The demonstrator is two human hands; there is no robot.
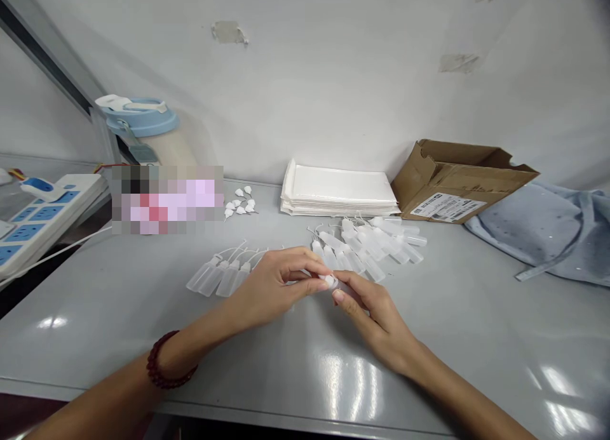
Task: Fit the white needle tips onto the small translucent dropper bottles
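Note:
Fingertips of my left hand [279, 278] pinch a small white cap [328, 279] at the middle of the table. My right hand [379, 313] closes its thumb and fingers round what looks like a small translucent squeeze bottle [336, 282], seen nearly end-on and mostly hidden. Both hands meet at this piece. Partly behind my left hand lie several translucent bottles [204, 276] with thin tips and tethers. Beyond my right hand is a larger pile of similar bottles [376, 240]. Several loose white caps [239, 205] lie farther back on the left.
White flat packets [340, 189] are stacked against the wall, beside an open cardboard box [457, 180]. Grey-blue cloth [557, 230] lies at the right. A power strip [42, 218] with a cable and a blue-lidded tumbler [147, 119] stand left, near a blurred-out item [166, 202].

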